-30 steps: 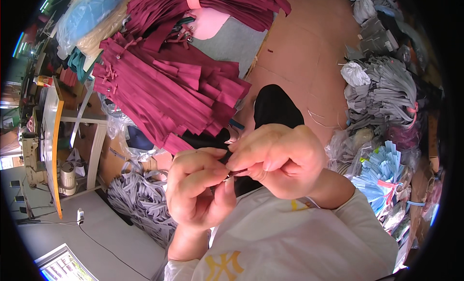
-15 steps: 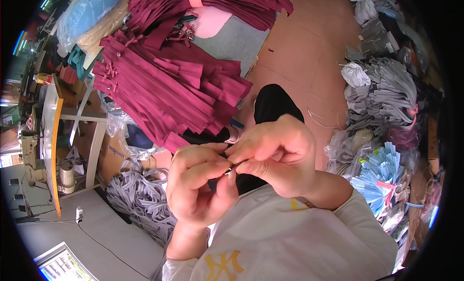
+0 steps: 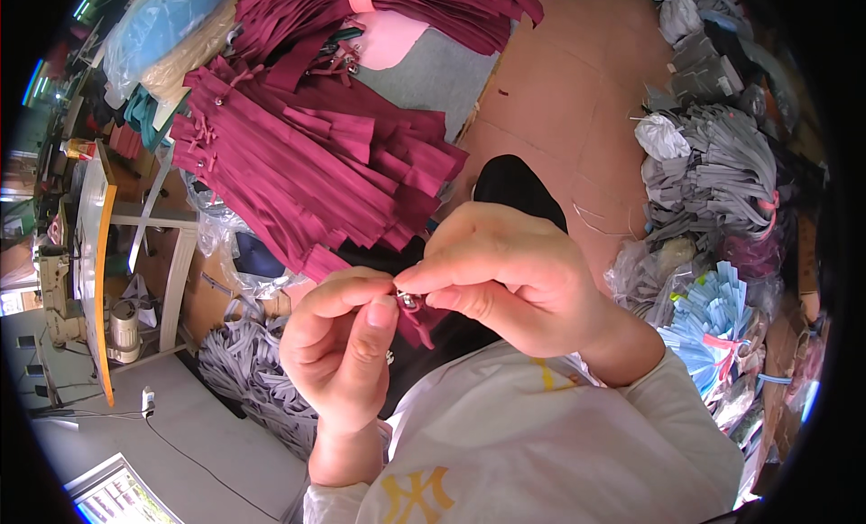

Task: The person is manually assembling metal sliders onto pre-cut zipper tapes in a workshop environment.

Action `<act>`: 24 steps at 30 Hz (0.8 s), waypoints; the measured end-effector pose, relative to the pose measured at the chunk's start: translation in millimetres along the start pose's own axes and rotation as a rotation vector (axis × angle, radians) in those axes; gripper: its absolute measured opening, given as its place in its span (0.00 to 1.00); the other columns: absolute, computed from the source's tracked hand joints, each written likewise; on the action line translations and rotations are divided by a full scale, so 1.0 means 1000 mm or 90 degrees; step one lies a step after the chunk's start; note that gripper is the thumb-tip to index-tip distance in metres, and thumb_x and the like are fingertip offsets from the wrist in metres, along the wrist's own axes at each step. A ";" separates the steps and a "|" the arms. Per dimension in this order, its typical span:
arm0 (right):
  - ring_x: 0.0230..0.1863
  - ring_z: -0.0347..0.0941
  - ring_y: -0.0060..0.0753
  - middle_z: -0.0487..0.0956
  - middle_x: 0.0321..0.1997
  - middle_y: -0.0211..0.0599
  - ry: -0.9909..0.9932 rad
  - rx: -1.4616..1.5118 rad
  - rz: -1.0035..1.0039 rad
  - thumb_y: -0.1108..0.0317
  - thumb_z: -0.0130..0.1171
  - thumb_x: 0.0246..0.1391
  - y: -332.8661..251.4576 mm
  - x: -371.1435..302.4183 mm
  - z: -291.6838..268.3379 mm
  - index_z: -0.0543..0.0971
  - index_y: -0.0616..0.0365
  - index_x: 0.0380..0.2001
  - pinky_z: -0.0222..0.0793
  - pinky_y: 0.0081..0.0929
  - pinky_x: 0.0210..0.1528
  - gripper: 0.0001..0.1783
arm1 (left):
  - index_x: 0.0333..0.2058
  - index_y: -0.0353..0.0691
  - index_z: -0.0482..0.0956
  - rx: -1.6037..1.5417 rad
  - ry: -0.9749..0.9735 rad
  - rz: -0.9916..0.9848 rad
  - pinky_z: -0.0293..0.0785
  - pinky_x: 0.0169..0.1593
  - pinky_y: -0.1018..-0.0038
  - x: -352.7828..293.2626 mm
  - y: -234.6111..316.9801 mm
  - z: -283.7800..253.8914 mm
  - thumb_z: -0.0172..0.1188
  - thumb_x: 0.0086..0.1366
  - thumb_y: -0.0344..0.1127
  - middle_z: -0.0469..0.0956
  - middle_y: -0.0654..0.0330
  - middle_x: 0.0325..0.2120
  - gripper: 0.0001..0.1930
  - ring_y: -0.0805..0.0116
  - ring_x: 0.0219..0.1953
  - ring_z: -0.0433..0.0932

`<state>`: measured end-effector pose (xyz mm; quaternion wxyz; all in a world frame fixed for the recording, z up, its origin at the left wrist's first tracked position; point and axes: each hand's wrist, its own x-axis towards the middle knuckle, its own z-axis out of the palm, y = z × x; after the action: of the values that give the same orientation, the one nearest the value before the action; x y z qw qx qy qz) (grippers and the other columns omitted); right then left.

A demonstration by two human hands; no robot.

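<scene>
— What have you got in your two hands?

— Your left hand and right hand meet in front of your chest. Both are curled nearly closed, thumb against forefinger, pinching one small metal zipper slider between them. One short maroon zipper tape hangs from it, just below your right hand's fingertips. The slider is tiny, so you can't tell its exact shape.

— And where does that sit against the rest?

— Above your lap, over the black trousers, close to the near edge of the big maroon pile.

— How many piles do you count around you?

— One large heap of maroon zipper strips ahead and to your left, spread in rows, with one more maroon stack behind it at the top. On your right, one grey bundle tied with a pink band, and one light blue bundle nearer you, also banded. One more grey heap lies low on your left, by your left wrist.

— Anything else?

— One sewing table with a yellow edge at the far left, and one clear plastic bag of blue cloth above it.
</scene>
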<state>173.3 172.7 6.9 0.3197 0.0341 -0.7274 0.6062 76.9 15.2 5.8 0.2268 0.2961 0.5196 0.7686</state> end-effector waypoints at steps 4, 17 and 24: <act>0.32 0.75 0.32 0.77 0.32 0.36 0.007 -0.034 -0.013 0.85 0.61 0.50 -0.002 0.002 0.001 0.81 0.61 0.40 0.72 0.25 0.33 0.14 | 0.42 0.28 0.77 -0.002 0.006 0.014 0.70 0.40 0.81 0.004 -0.001 0.003 0.60 0.64 0.19 0.77 0.52 0.39 0.08 0.74 0.34 0.74; 0.25 0.77 0.31 0.81 0.27 0.36 0.054 -0.089 -0.057 0.78 0.66 0.51 0.003 -0.010 -0.003 0.82 0.60 0.38 0.69 0.24 0.27 0.10 | 0.36 0.30 0.80 0.397 -0.015 0.243 0.70 0.31 0.74 -0.009 -0.010 -0.001 0.66 0.54 0.17 0.79 0.54 0.29 0.10 0.65 0.28 0.76; 0.28 0.79 0.34 0.82 0.29 0.38 0.062 -0.093 -0.084 0.78 0.68 0.46 0.003 -0.013 -0.008 0.83 0.62 0.38 0.73 0.26 0.30 0.13 | 0.35 0.28 0.79 0.329 -0.058 0.217 0.73 0.34 0.73 -0.001 -0.007 0.001 0.67 0.51 0.19 0.79 0.51 0.29 0.11 0.62 0.29 0.77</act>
<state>185.7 176.0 -1.3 0.3955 0.0288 -0.7493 0.5304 78.6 17.8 -0.3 0.0348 0.4611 0.6297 0.6243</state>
